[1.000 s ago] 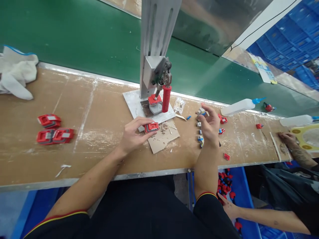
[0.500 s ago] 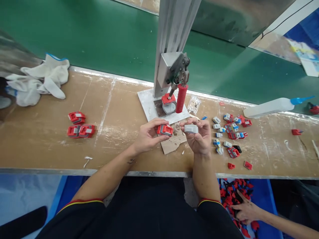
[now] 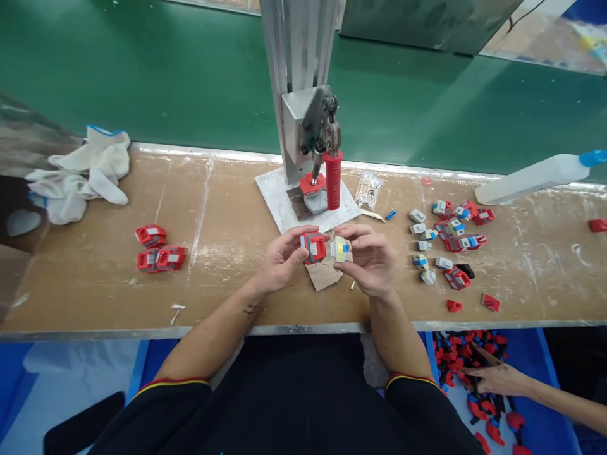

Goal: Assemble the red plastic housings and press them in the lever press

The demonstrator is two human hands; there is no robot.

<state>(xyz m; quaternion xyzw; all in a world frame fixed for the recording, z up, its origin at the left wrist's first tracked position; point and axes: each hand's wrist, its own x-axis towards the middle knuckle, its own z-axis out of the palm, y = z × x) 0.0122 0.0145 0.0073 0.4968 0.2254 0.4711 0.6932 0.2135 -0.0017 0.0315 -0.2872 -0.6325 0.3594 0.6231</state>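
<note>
The left hand (image 3: pixel 283 259) pinches a small red plastic block with a grey insert (image 3: pixel 313 247) between thumb and forefinger, its open face turned toward the other hand; the right hand (image 3: pixel 371 259) pinches a small grey plastic piece with blue and yellow parts (image 3: pixel 339 249) the same way, fingertips closed on its ends. Both pieces are held up just above a torn scrap of brown cardboard (image 3: pixel 323 274), nearly touching each other, apparently so their faces can be lined up. They sit directly in front of the grey metal toggle press with a red ribbed handle (image 3: pixel 316 158). To the press's right, grey, blue and red small parts (image 3: pixel 443 243) lie scattered on the worn wooden bench (image 3: pixel 227 278); to its left lie three red assembled blocks (image 3: pixel 158 249), and farther left a pair of white cloth gloves (image 3: pixel 80 174). Below the bench edge on the right, another person's hand (image 3: pixel 493 378) rests in a blue bin of red parts (image 3: pixel 545 373).
</note>
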